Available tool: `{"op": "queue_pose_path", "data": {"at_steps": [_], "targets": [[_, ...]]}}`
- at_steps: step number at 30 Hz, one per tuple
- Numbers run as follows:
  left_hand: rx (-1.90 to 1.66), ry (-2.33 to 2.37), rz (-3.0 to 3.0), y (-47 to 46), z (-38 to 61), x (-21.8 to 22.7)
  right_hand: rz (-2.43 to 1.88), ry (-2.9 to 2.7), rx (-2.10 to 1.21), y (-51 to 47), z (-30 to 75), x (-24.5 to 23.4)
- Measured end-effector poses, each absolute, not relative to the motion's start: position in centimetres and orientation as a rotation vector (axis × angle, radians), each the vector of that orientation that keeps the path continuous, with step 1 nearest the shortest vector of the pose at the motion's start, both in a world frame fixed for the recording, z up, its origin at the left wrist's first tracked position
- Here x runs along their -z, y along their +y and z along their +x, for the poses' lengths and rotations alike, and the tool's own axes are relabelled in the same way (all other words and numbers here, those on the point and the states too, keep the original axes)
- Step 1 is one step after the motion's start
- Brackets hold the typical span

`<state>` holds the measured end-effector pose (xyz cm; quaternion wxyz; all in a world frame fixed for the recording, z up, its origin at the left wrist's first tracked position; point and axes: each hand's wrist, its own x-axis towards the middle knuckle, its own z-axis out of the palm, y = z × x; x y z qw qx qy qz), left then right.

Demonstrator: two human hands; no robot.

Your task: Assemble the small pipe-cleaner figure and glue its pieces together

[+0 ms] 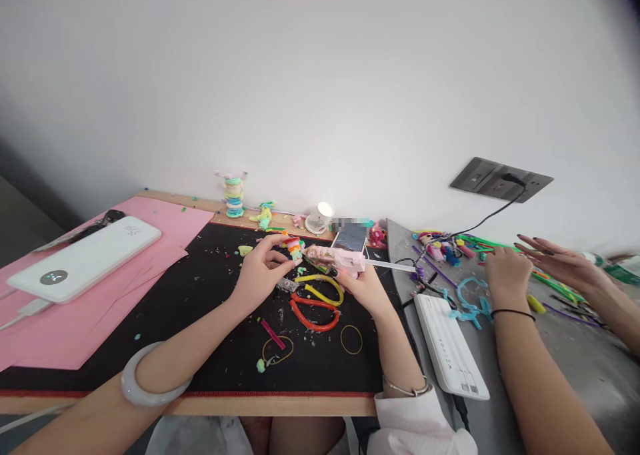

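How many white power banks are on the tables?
2. One big power bank lies on the pink paper at far left. A second, slimmer one lies on the grey table beside the co-worker's arm. More could hide under the clutter.

Both hands (260,268) forward (fingers curled)

A pink glue gun (336,258) lies almost level above the black mat, nozzle pointing left at a small multicoloured fuzzy piece (294,246), held just beside the tip.
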<state>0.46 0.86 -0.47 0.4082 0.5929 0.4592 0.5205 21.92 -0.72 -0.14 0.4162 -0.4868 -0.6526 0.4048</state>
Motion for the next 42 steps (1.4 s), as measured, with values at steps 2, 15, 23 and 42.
{"op": "queue_pose_path", "data": {"at_steps": [2, 15, 23, 42], "targets": [[-1.316, 1.154, 1.495, 0.9, 0.5, 0.4, -1.243, -1.625, -1.011, -0.7, 22.0, 0.2], [-1.282, 1.169, 1.521, 0.8, 0.4, 0.5, -1.200, -1.648, -1.072, -0.8, 21.6, 0.1], [-1.320, 1.160, 1.499, 0.7, 0.6, 0.4, -1.253, -1.657, -0.977, -0.9, 21.7, -0.1], [-1.449, 1.059, 1.382, 1.0, 0.4, 0.3, -1.466, -1.543, -0.489, -0.5, 23.2, -0.3]]}}
